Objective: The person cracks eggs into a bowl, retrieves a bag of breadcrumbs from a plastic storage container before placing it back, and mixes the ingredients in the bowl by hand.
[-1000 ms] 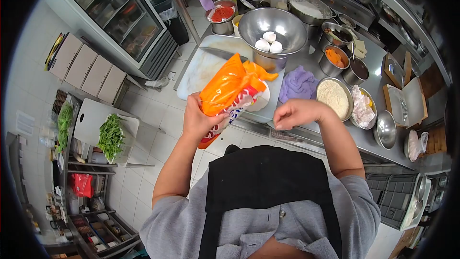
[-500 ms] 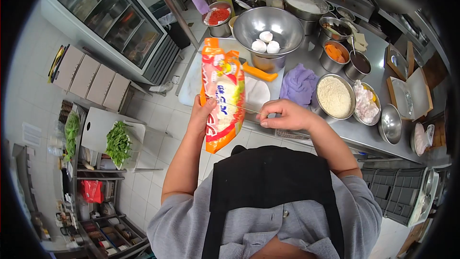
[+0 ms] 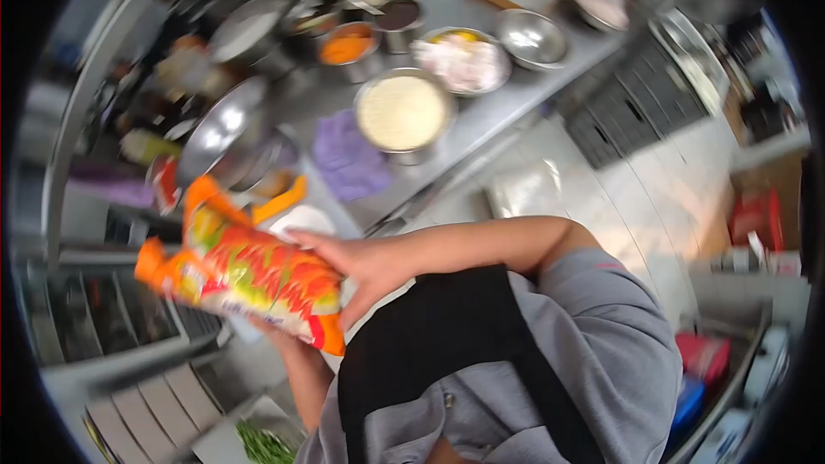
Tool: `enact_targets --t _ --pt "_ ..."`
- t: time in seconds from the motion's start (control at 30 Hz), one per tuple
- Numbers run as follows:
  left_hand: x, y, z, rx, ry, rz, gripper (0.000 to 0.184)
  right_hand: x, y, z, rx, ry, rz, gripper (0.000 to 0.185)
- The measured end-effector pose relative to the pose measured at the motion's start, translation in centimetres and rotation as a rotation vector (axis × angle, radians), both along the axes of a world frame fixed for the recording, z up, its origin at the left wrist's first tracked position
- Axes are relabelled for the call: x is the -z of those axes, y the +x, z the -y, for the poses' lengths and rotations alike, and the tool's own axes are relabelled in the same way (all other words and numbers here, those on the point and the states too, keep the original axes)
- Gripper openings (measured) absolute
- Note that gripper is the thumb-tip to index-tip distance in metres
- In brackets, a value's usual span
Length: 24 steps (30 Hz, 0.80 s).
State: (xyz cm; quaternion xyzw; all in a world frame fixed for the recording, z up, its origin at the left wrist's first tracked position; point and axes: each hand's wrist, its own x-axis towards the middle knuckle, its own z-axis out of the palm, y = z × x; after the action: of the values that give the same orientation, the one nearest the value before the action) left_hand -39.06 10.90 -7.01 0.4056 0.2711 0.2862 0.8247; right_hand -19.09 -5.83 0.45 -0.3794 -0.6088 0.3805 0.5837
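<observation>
Bag: the orange printed bag point(image 3: 262, 279) is held aslant in the air, in front of the black apron point(image 3: 421, 344) and near the left end of the bench point(image 3: 468, 142).
Right hand point(image 3: 365, 271): laid against the bag's end nearest the apron, with fingers extended and digits spread apart in a V.
Left hand point(image 3: 279, 331): placed under the bag; its fingers are hidden, so their state cannot be told.
Purple cloth point(image 3: 348, 155): crumpled by the bench's near edge, just beside the crumb bowl point(image 3: 404, 112).
Meat bowl point(image 3: 464, 60): set along the same edge, between the crumb bowl and the steel bowl point(image 3: 533, 39).
Large bowl point(image 3: 228, 133): seen beyond the bag, blurred.
Orange strip point(image 3: 280, 199): seen between the bag and the large bowl.
</observation>
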Motion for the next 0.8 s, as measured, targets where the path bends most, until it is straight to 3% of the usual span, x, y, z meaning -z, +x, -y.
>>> enact_targets --t 0.03,0.23,0.37,0.43,0.47,0.5,0.53,0.7,0.8 --pt "0.5 0.0 0.3 0.008 0.027 0.0 0.087 0.2 -0.1 -0.3 0.065 0.102 0.083 0.125" --pt "1.5 1.0 3.5 -0.022 0.235 0.026 0.088 0.7 0.4 2.4 0.208 -0.023 0.091 0.127" --pt "0.4 3.8 6.9 -0.138 0.464 0.111 0.089 2.9 1.6 3.9 0.34 0.174 0.084 0.117" --pt "-1.2 5.3 9.5 -0.236 0.582 0.128 0.09 2.0 2.9 5.5 0.181 0.053 -0.215 0.115" --pt "-3.1 7.1 12.1 -0.3 0.601 0.054 0.094 1.2 3.6 7.0 0.157 0.072 -0.229 0.115" --pt "-4.0 7.4 13.3 -0.3 0.609 0.051 0.094 0.4 4.4 8.7 0.216 0.073 -0.055 0.118" --pt "-4.2 8.1 15.1 -0.237 0.601 0.073 0.095 0.4 5.3 10.7 0.288 0.06 0.123 0.121" --pt "-2.8 11.4 23.8 0.141 0.495 0.174 0.095 3.4 8.0 19.2 0.402 0.205 0.135 0.128" --pt "-1.4 13.5 25.7 0.385 0.591 -0.023 0.093 6.2 9.4 24.6 0.404 0.102 -0.234 0.12"
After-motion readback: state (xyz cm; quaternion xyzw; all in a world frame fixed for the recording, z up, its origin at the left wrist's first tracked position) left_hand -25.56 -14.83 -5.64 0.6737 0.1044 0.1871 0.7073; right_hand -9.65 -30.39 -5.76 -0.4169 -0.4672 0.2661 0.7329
